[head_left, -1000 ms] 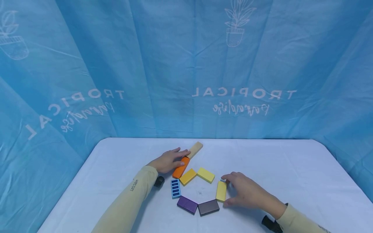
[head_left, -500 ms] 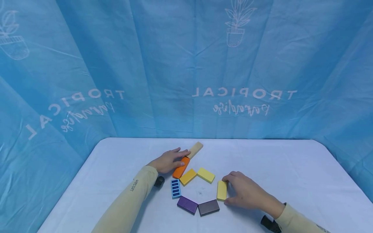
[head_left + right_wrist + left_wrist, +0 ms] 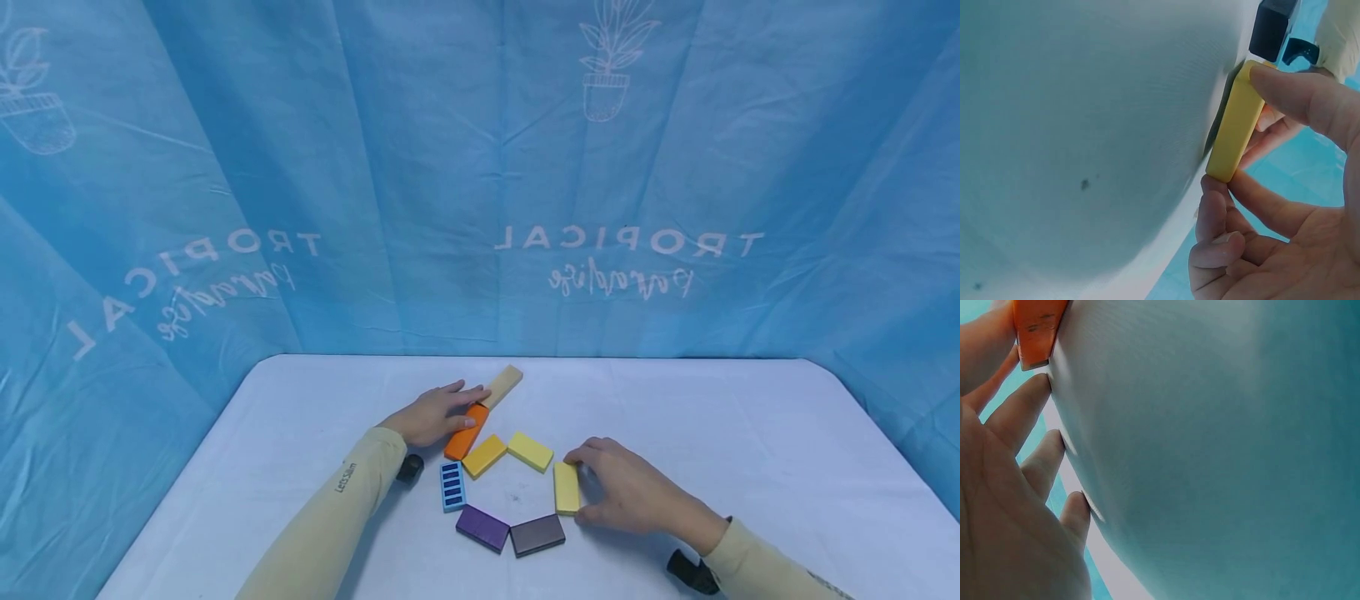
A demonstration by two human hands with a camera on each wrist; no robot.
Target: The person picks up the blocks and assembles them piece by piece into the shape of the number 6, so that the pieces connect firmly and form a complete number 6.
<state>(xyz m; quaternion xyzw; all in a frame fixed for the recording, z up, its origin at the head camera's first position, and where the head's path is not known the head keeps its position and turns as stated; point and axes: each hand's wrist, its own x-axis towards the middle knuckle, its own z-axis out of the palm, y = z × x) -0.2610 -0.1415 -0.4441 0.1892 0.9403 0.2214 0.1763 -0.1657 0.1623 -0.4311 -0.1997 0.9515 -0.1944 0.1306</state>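
My right hand point(image 3: 633, 487) pinches a yellow block point(image 3: 567, 488) by its two ends, thumb at the near end and fingertips at the far end; the right wrist view shows the same grip. My left hand point(image 3: 435, 414) lies with straight, spread fingers. Its thumb touches an orange block point(image 3: 463, 435), and a fingertip reaches the plain wooden block point(image 3: 504, 386) behind it. In the left wrist view the orange block's end stands out beside the thumb. Part of the wooden block is hidden under the fingers.
A rough ring on the white table point(image 3: 675, 417) includes an amber block point(image 3: 485, 455), a pale yellow block point(image 3: 530, 451), a light blue block with dark panels point(image 3: 452, 486), a purple block point(image 3: 483, 528) and a dark grey block point(image 3: 537, 535). A blue curtain point(image 3: 420, 208) hangs behind.
The right hand and the yellow block have shifted slightly right, then left and a little away from the grey block. The left hand has stayed in place.
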